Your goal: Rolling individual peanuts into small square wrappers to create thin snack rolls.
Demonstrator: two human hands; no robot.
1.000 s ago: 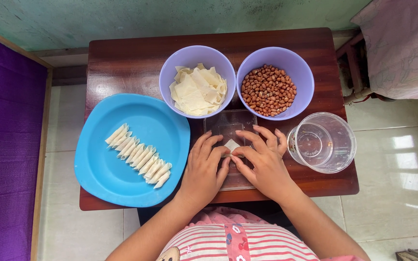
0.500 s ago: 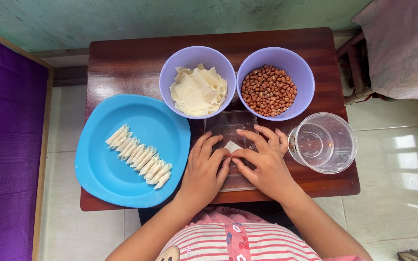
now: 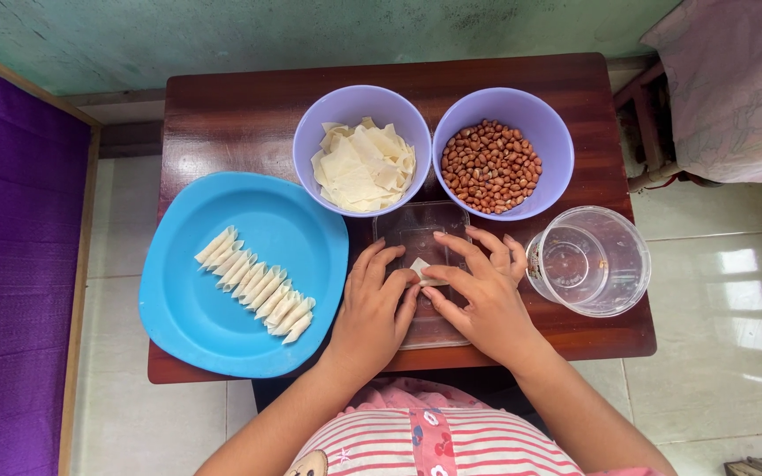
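Hands at the near edge of the wooden bench (image 3: 222, 97): left hand (image 3: 372, 313) and right hand (image 3: 485, 295) meet over a clear flat tray (image 3: 416, 225), the fingers of both pinched shut on a small pale wrapper piece (image 3: 420, 267). Left, a blue plate (image 3: 178, 317) carries a row of rolled pieces (image 3: 256, 285); right, a clear cup (image 3: 591, 260). Beyond, a wrapper bowl (image 3: 362, 152) and a peanut bowl (image 3: 502, 152).
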